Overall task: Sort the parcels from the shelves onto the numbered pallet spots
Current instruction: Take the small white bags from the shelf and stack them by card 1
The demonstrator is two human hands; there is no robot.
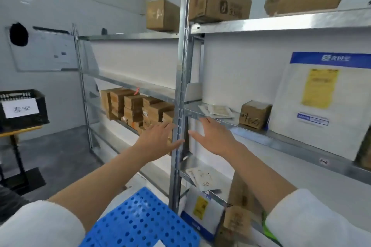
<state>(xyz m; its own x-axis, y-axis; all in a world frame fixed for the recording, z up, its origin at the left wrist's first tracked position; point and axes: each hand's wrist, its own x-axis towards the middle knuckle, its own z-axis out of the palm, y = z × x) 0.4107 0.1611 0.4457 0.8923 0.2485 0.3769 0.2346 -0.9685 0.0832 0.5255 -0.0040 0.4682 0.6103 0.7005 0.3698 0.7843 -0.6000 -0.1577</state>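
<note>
Both my hands reach forward at the metal shelving, empty, fingers straight. My left hand (158,139) is in front of a row of stacked small brown boxes (138,106) on the left rack's middle shelf. My right hand (212,136) hovers just below the right rack's middle shelf edge (261,132), where flat white packets (217,110), a small brown box (255,114) and a large white mailer with a yellow label (319,104) sit. Cardboard boxes (218,2) stand on the top shelves. A blue perforated pallet (140,220) lies on the floor below my arms.
A steel upright (181,86) stands between my hands. Lower shelves hold white pouches (204,178), a blue-edged mailer (202,212) and brown parcels (236,218). At left, a black crate with a paper label (22,106) rests on a stand. A whiteboard (44,50) hangs on the wall.
</note>
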